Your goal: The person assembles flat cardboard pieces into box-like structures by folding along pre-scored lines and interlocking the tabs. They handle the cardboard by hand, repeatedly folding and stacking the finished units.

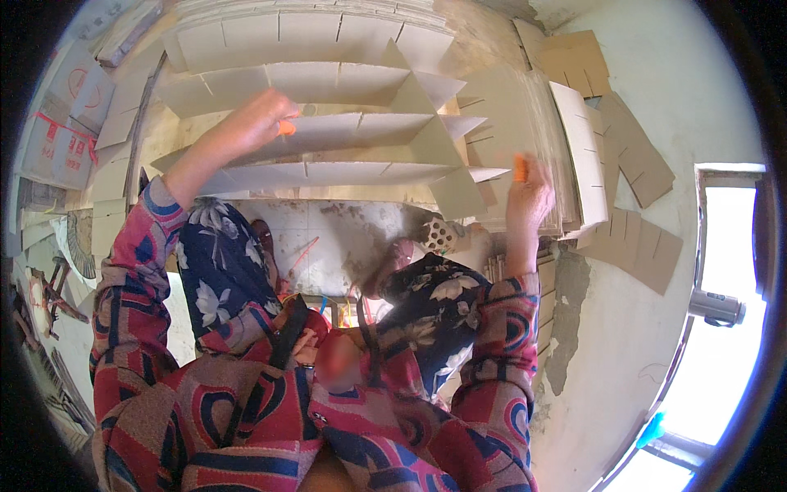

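Long slotted cardboard strips (pixel 361 131) stand on edge in rows on the work surface, crossed at their right end by a cardboard crosspiece (pixel 434 148). My left hand (pixel 264 119) is over the left part of these rows, fingers curled closed, with an orange finger cover (pixel 286 128) on one finger. Whether it grips a strip edge is hidden. To the right of the crosspiece, my right hand (pixel 531 195) is raised beside a flat stack of cardboard sheets (pixel 516 107). Motion smears its fingers, and orange (pixel 520 168) shows at their tips.
More slotted cardboard (pixel 311 31) is bundled along the far side. Loose slotted pieces (pixel 635 148) lean near the right wall. Printed cartons (pixel 65 123) stand at the far left. My knees (pixel 217 262) are close under the near edge.
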Available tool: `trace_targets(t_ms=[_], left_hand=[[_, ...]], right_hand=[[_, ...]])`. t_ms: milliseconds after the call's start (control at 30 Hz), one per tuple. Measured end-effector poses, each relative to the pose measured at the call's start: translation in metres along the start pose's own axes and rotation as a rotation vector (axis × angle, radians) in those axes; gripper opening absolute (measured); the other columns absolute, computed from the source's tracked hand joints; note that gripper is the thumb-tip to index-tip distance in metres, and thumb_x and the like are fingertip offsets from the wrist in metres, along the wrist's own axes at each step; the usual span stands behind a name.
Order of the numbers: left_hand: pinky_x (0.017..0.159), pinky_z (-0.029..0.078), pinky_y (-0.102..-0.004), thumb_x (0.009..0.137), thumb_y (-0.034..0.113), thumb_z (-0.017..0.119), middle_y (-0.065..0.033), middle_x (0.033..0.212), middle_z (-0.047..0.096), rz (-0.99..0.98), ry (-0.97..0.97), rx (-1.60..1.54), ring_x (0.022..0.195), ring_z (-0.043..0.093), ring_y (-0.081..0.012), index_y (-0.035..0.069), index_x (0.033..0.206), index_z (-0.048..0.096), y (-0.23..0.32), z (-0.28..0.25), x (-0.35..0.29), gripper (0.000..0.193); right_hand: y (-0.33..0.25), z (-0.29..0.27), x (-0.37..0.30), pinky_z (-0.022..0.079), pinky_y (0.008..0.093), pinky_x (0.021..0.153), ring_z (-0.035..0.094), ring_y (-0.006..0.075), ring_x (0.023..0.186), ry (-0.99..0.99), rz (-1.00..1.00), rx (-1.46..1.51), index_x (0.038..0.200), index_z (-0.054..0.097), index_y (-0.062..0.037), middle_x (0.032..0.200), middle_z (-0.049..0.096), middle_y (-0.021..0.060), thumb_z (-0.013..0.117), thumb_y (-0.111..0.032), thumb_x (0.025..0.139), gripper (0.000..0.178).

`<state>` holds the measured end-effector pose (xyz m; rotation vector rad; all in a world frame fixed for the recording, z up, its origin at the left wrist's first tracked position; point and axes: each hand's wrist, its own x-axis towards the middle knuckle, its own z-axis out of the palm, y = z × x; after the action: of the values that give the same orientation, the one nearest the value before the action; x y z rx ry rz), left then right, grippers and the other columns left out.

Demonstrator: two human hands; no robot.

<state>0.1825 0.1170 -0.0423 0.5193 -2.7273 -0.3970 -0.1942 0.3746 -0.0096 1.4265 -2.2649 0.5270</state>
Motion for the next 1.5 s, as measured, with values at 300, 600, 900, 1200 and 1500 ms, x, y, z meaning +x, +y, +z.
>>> trace_targets(t_ms=[300,600,900,1200,1500], left_hand=[[0.071,0.047,-0.0404,0.074,0.015,0.070,-0.0157,0.084,0.061,-0.085,0.000,0.078,0.082,0.057,-0.0340,0.001,0.095,0.063,0.002,-0.011,0.015,0.026],[0.065,0.046,-0.0390,0.072,0.016,0.073,-0.0126,0.078,0.062,-0.026,0.270,-0.012,0.074,0.056,-0.0300,0.000,0.095,0.063,0.070,-0.041,-0.016,0.030],[0.067,0.045,-0.0375,0.070,0.020,0.074,-0.0118,0.085,0.063,-0.097,0.232,-0.123,0.077,0.056,-0.0293,0.001,0.101,0.063,0.095,-0.018,-0.027,0.038],[0.063,0.045,-0.0428,0.075,0.017,0.067,-0.0137,0.072,0.059,-0.104,0.130,-0.106,0.073,0.057,-0.0336,0.002,0.081,0.062,0.077,0.019,-0.034,0.017],[0.061,0.046,-0.0428,0.075,0.017,0.066,-0.0150,0.072,0.059,-0.144,0.044,-0.062,0.073,0.058,-0.0339,0.003,0.079,0.064,0.074,0.026,-0.023,0.015]], right_hand=[[0.067,0.018,0.000,0.048,0.0436,0.077,0.057,0.0339,0.094,-0.302,0.100,-0.380,0.106,0.052,-0.0052,0.099,0.060,0.0162,0.073,-0.041,0.071,0.054],[0.077,0.000,-0.002,0.045,0.0475,0.069,0.060,0.0381,0.084,-0.208,0.191,-0.154,0.083,0.059,-0.0052,0.091,0.064,0.0167,0.062,-0.043,0.080,0.038],[0.045,-0.034,0.020,0.049,0.0387,0.066,0.065,0.0257,0.075,0.170,0.393,0.106,0.087,0.070,-0.0096,0.088,0.067,0.0126,0.062,-0.030,0.086,0.022],[-0.080,-0.095,0.044,0.035,0.0219,0.049,0.038,0.0066,0.055,-0.064,0.030,0.478,0.120,0.060,-0.0074,0.058,0.049,-0.0005,0.072,-0.011,0.079,0.044],[-0.123,-0.077,0.036,0.048,0.0234,0.071,0.055,0.0036,0.082,-0.277,-0.118,0.585,0.119,0.058,-0.0018,0.099,0.068,0.0165,0.068,-0.004,0.079,0.042]])
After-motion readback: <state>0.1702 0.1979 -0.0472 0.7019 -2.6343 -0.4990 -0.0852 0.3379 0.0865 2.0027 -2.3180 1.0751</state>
